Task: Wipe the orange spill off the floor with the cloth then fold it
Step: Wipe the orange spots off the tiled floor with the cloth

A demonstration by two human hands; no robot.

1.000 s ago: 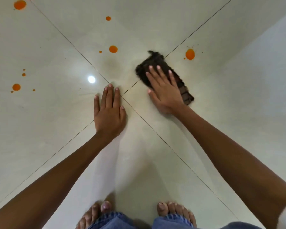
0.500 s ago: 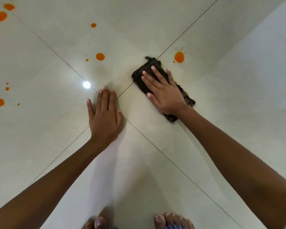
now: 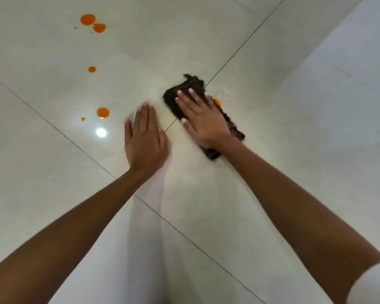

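Note:
A dark brown cloth (image 3: 190, 88) lies folded in a strip on the pale tiled floor (image 3: 206, 205). My right hand (image 3: 203, 118) presses flat on it with straight fingers. One orange spot (image 3: 217, 102) peeks out at the cloth's right edge, mostly covered. My left hand (image 3: 145, 139) rests flat on the floor just left of the cloth, apart from it. More orange drops lie to the left: a large drop (image 3: 102, 112) with a tiny one beside it, a small drop (image 3: 92, 69), and a pair of drops (image 3: 93, 23) farther away.
Dark grout lines cross near my hands. A bright light reflection (image 3: 101, 132) shines on the tile left of my left hand. A paler surface (image 3: 349, 73) rises along the right side.
My right hand has slid the cloth to the right, onto the orange spot that lay beyond it. The view has tilted forward; my feet have left the frame. My left hand stays flat.

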